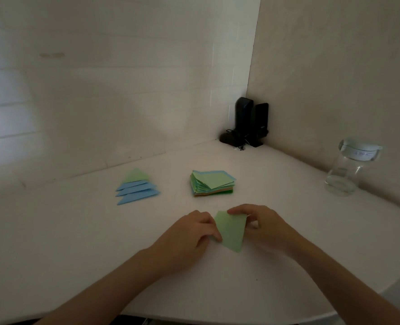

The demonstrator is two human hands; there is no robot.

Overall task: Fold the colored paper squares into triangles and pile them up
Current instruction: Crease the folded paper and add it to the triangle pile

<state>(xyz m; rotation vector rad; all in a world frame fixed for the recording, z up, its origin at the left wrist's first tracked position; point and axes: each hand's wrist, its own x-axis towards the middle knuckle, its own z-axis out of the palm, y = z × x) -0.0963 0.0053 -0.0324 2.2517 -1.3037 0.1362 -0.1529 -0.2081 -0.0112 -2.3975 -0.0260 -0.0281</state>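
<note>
A light green paper square (232, 232) lies near the table's front, held between both hands. My left hand (189, 233) pinches its left edge, thumb on top. My right hand (262, 222) grips its upper right corner with curled fingers. Further back, a stack of unfolded colored paper squares (212, 182) sits in the middle of the table, green on top with blue, orange and darker green below. To its left lies a row of folded triangles (137, 187): three blue ones overlapping and a green one at the far end.
The white table (77, 231) stands in a corner between two pale walls. Black devices with cables (248, 124) stand in the far corner. A clear glass jar with a lid (350, 165) stands at the right by the wall. The table's front edge curves at lower right.
</note>
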